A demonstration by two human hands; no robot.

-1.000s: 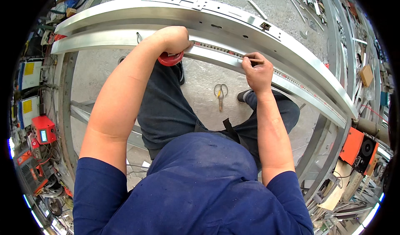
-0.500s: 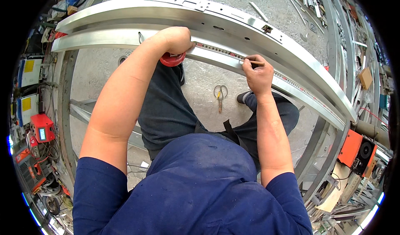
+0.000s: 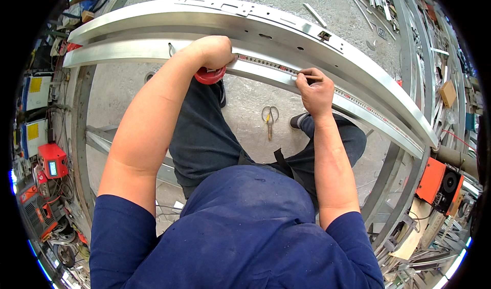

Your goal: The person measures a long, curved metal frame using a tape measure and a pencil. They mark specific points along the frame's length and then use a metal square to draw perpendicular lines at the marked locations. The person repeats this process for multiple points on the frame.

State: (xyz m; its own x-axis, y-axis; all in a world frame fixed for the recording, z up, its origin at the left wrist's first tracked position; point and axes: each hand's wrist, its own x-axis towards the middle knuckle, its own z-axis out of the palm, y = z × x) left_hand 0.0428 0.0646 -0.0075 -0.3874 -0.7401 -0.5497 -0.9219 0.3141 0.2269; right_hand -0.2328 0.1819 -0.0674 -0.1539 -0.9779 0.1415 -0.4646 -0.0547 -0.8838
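Observation:
A long silver metal beam [image 3: 286, 30] arcs across the view in front of me. My left hand [image 3: 214, 52] presses a red tape measure case [image 3: 209, 76] against the beam's near edge. The tape blade [image 3: 358, 102] runs to the right along that edge. My right hand [image 3: 314, 90] holds a brown pencil [image 3: 311, 77] with its tip on the tape and beam. Both forearms reach up from my dark blue shirt.
A pair of pliers [image 3: 269, 119] lies on the concrete floor between my knees. An orange box [image 3: 436, 181] stands at the right, a red meter [image 3: 51, 161] and cables at the left. Metal frame rails [image 3: 82, 135] and loose profiles [image 3: 409, 23] surround me.
My right hand with the pencil has shifted slightly left along the tape. The left hand keeps the tape case in place.

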